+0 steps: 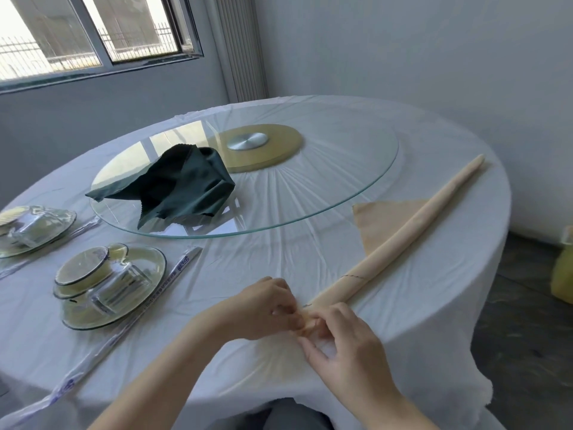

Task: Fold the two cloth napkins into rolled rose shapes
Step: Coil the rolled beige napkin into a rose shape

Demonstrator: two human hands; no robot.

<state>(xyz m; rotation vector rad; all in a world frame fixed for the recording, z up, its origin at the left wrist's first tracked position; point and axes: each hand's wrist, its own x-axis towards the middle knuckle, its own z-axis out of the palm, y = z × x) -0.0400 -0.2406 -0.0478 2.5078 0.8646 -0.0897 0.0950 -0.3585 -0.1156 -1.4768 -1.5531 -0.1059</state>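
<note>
Fingers of left hand [263, 308] and right hand [341, 346] pinch the rolled beige napkin's [412, 231] near end, hiding it. The far-left glass plate [59, 240], holding glassware, is cut off.

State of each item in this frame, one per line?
cream napkin: rolled into a long tube, corner flap unrolled, near end pinched.
green napkin: crumpled, unfolded, on the glass turntable.
left hand: pinches the cream napkin's near end.
right hand: pinches the same end.
</note>
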